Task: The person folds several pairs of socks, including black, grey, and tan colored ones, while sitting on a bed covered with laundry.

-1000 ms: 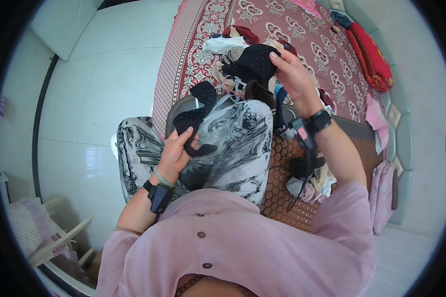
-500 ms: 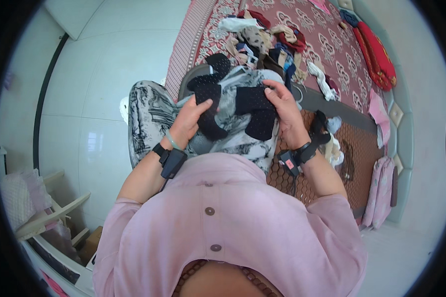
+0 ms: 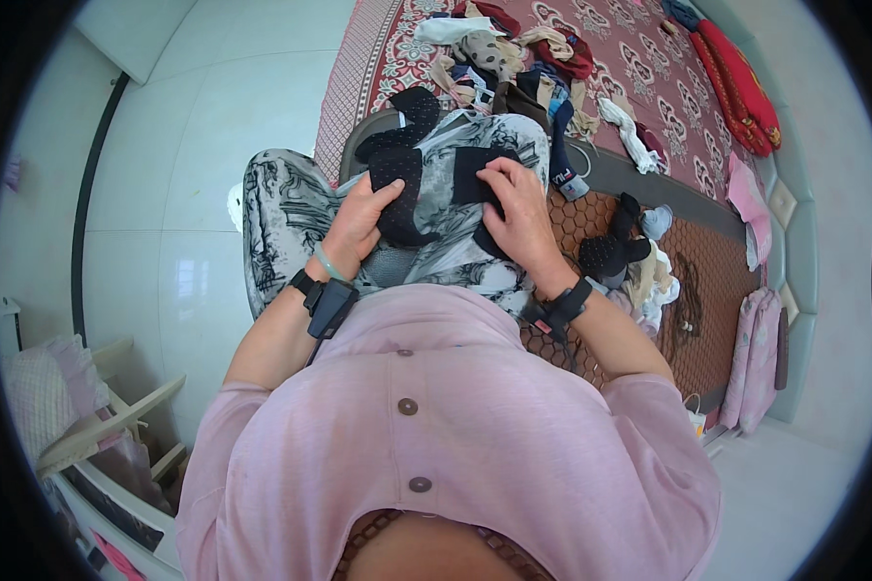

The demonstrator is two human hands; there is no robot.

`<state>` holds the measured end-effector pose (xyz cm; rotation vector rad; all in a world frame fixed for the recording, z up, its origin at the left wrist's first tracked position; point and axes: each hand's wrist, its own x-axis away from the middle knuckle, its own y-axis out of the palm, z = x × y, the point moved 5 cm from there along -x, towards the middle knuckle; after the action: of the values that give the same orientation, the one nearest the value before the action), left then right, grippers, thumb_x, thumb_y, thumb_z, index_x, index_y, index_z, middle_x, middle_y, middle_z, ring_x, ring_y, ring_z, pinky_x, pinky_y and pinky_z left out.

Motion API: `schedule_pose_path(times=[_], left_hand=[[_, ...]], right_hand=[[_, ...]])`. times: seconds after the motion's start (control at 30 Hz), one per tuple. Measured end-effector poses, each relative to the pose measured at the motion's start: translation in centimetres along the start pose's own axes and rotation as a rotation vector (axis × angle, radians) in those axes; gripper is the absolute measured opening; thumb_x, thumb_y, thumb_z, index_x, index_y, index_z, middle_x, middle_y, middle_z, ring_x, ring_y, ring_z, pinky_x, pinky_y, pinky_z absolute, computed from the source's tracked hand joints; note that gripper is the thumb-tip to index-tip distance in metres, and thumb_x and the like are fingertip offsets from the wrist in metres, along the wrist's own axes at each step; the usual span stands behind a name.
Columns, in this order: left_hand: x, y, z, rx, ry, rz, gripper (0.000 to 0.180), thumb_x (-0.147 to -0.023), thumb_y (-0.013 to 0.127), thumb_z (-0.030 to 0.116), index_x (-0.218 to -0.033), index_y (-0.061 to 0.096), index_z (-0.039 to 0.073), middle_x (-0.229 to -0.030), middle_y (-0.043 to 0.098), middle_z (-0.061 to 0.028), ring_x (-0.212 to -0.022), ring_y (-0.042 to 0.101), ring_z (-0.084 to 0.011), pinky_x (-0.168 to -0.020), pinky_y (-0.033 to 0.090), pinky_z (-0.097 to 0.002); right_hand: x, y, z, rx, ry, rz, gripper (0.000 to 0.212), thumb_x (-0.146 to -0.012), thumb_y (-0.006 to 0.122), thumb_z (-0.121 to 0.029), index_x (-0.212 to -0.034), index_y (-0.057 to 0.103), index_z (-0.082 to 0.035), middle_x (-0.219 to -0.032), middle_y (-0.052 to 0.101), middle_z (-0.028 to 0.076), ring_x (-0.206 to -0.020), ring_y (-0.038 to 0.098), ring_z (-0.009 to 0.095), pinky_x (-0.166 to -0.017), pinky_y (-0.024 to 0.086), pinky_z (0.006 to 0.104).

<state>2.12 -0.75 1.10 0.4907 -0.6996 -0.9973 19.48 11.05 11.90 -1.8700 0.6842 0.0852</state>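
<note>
A black sock with small pale dots (image 3: 397,198) lies across my lap, on grey-and-white patterned trousers (image 3: 286,208). My left hand (image 3: 357,225) grips its edge, thumb on top. A second black sock (image 3: 472,174) rests on my right thigh. Over it bends my right hand (image 3: 518,215), fingers curled on the cloth and partly hiding it. Beyond the left sock, another dotted black sock (image 3: 417,114) is draped near my knees.
Ahead on the red patterned bed cover (image 3: 639,63) is a pile of mixed socks (image 3: 494,53). To my right, a brown honeycomb mat (image 3: 591,218) carries a bunched black dotted sock (image 3: 606,257) and pale socks (image 3: 654,286). Pale tiled floor (image 3: 184,194) lies to the left.
My right hand has turned palm down and moved left and slightly down over the right-hand sock. The left hand still grips its sock and has shifted slightly left.
</note>
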Motion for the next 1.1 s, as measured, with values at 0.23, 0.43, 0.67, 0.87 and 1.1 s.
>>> schedule_pose_path(times=[0.23, 0.43, 0.67, 0.87, 1.1], left_hand=[[0.4, 0.5, 0.3, -0.025, -0.005, -0.005, 0.035, -0.093, 0.06, 0.004, -0.127, 0.054, 0.001, -0.114, 0.065, -0.0078, -0.098, 0.065, -0.0171, -0.087, 0.054, -0.0319], [0.9, 4.2, 2.7, -0.017, -0.008, -0.113, 0.038, -0.092, 0.06, 0.002, -0.13, 0.053, 0.0, -0.121, 0.063, -0.0084, -0.105, 0.062, -0.0175, -0.093, 0.051, -0.0317], [-3.0, 4.0, 2.5, -0.564, 0.333, -0.042, 0.035, -0.091, 0.061, 0.005, -0.124, 0.053, -0.005, -0.11, 0.064, -0.0089, -0.097, 0.061, -0.0127, -0.084, 0.051, -0.0287], [-1.7, 3.3, 4.5, -0.601, 0.406, 0.02, 0.039, -0.095, 0.059, 0.011, -0.131, 0.051, 0.001, -0.117, 0.062, -0.0078, -0.107, 0.057, -0.0133, -0.094, 0.046, -0.0272], [0.6, 6.5, 3.5, -0.162, 0.011, -0.331, 0.037, -0.094, 0.062, 0.013, -0.128, 0.056, -0.001, -0.115, 0.065, -0.0037, -0.104, 0.06, -0.0104, -0.096, 0.047, -0.0267]], right_hand=[[-2.1, 0.6, 2.8, -0.429, 0.298, 0.179, 0.013, -0.093, 0.064, -0.014, -0.095, 0.065, -0.002, -0.09, 0.065, 0.007, -0.079, 0.06, 0.022, -0.073, 0.046, 0.0305], [-3.2, -0.6, 0.4, -1.493, 0.685, 0.079, 0.017, -0.098, 0.058, -0.011, -0.112, 0.063, -0.003, -0.099, 0.068, 0.002, -0.086, 0.064, 0.008, -0.076, 0.051, 0.0234], [-2.9, 0.6, 5.3, -1.354, 0.674, 0.177, 0.019, -0.096, 0.059, -0.008, -0.115, 0.062, -0.009, -0.087, 0.067, -0.005, -0.07, 0.059, 0.003, -0.062, 0.048, 0.0188], [-3.1, 1.2, 3.4, -1.491, 0.783, 0.19, 0.025, -0.094, 0.059, -0.004, -0.119, 0.06, -0.007, -0.092, 0.068, -0.002, -0.075, 0.063, 0.006, -0.063, 0.051, 0.0207], [-5.5, 2.6, 1.4, -1.507, 0.676, 0.165, 0.024, -0.094, 0.057, -0.001, -0.118, 0.059, -0.005, -0.095, 0.068, 0.002, -0.081, 0.066, 0.01, -0.069, 0.054, 0.0247]])
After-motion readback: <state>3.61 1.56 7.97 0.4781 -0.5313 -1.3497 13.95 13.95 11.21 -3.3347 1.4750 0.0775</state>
